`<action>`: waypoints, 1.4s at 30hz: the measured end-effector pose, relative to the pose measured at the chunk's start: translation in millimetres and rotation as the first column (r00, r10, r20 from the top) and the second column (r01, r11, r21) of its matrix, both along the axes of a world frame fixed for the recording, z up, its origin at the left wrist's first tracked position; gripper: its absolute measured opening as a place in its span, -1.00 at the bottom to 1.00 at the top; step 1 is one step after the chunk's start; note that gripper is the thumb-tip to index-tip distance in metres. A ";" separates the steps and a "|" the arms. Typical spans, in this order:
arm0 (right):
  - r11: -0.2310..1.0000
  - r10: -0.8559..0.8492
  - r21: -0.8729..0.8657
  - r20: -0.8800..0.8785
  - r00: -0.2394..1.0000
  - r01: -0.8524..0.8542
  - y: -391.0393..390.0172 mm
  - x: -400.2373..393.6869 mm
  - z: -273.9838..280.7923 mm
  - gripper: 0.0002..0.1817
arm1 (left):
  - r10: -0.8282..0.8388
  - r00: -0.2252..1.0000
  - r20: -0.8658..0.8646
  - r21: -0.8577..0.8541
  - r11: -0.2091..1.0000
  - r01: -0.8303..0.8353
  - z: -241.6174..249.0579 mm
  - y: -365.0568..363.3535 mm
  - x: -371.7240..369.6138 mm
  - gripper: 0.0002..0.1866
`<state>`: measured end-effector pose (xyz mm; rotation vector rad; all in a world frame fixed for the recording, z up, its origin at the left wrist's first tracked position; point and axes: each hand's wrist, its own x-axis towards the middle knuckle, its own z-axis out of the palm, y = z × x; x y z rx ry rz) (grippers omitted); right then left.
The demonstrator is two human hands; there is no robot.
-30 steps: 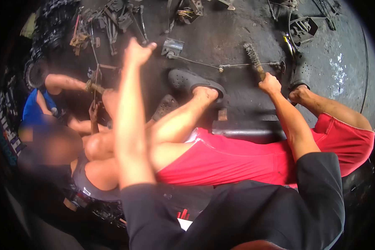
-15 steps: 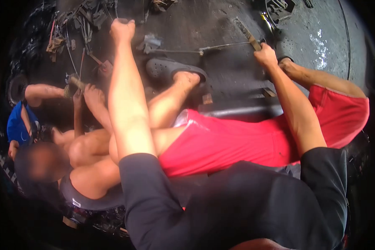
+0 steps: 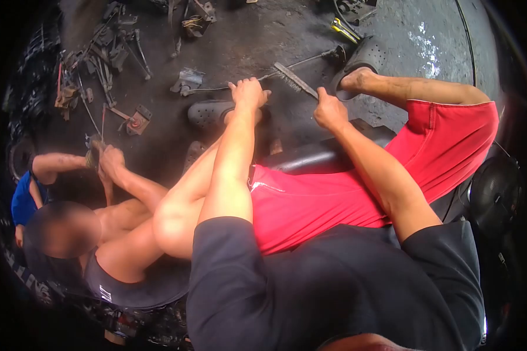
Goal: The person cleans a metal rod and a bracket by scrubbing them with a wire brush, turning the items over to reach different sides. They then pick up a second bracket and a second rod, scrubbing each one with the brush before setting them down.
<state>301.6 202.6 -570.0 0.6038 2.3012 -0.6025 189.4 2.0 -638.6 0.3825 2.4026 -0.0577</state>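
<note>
My right hand (image 3: 332,111) is closed around the handle of a wire brush (image 3: 295,78), whose bristled end points up and left over a long thin metal rod (image 3: 311,59). To its left, my left hand (image 3: 249,93) hangs over the same rod, back of the hand up, fingers curled and thumb out to the side. The rod passes behind this hand, and whatever its fingers touch is hidden. One end of the rod lies beside a silver metal bracket (image 3: 188,79).
A co-worker at the left holds something small in their hands (image 3: 110,161). Piled metal parts (image 3: 102,64) lie on the dark floor. A yellow-handled tool (image 3: 345,29) lies near my clog (image 3: 366,57). A second person's blue clothing (image 3: 22,196) shows at the far left.
My left hand has come down and right, from above the floor parts to the rod. My right hand has moved left and slightly down with the brush. The view has shifted.
</note>
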 end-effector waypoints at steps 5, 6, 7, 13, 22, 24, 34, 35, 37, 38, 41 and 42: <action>0.996 -0.091 -0.015 -0.047 0.995 0.091 -1.8 18.1 -10.3 -0.65 | 0.030 0.986 -0.162 0.180 0.984 -0.001 -4.2 -9.2 -1.0 -0.52; 0.995 -0.096 -0.032 -0.151 0.984 0.092 1.8 17.5 -18.3 -0.65 | 0.071 0.960 -0.270 0.293 0.956 0.012 1.8 -9.0 -9.5 -0.59; 0.995 -0.100 -0.052 -0.248 0.964 0.090 -0.2 17.3 -26.3 -0.66 | 0.105 0.952 -0.288 0.326 0.945 -0.006 7.1 -11.2 -20.0 -0.59; 0.967 -0.207 -0.209 -0.316 0.926 0.145 -28.9 0.2 5.3 -0.58 | 0.110 0.990 -0.089 0.297 0.952 -0.079 57.4 -30.9 -56.8 -0.59; 0.954 -0.227 -0.253 -0.265 0.937 0.160 -73.7 4.5 55.3 -0.59 | 0.250 0.962 0.107 0.490 0.829 -0.270 85.7 -40.6 -38.7 -0.67; 0.955 -0.220 -0.253 -0.257 0.941 0.154 -79.9 -3.4 55.3 -0.61 | 0.274 0.960 0.055 0.486 0.833 -0.265 84.5 -30.5 -35.2 -0.67; 0.967 -0.169 -0.227 -0.247 0.954 0.112 -85.2 -10.2 58.8 -0.66 | 0.301 0.953 0.046 0.593 0.759 -0.268 83.8 -33.0 -27.9 -0.73; 0.967 -0.178 -0.228 -0.279 0.943 0.115 -81.7 -13.8 52.1 -0.66 | 0.304 0.951 0.059 0.609 0.743 -0.275 87.1 -27.4 -24.9 -0.73; 0.971 -0.165 -0.212 -0.269 0.949 0.109 -76.3 -27.9 38.9 -0.66 | 0.302 0.950 0.085 0.619 0.731 -0.288 84.7 -22.1 -21.7 -0.74; 0.972 -0.167 -0.210 -0.278 0.946 0.109 -75.1 -29.9 42.9 -0.66 | 0.325 0.944 0.063 0.657 0.698 -0.284 84.5 -22.4 -24.9 -0.75; 0.965 -0.176 -0.237 -0.279 0.944 0.110 -85.4 -14.3 62.3 -0.65 | 0.366 0.929 0.061 0.634 0.705 -0.319 86.4 -33.4 -29.5 -0.77; 0.966 -0.172 -0.234 -0.247 0.954 0.114 -86.1 -15.3 68.2 -0.65 | 0.339 0.937 0.079 0.619 0.720 -0.313 83.1 -35.1 -29.3 -0.76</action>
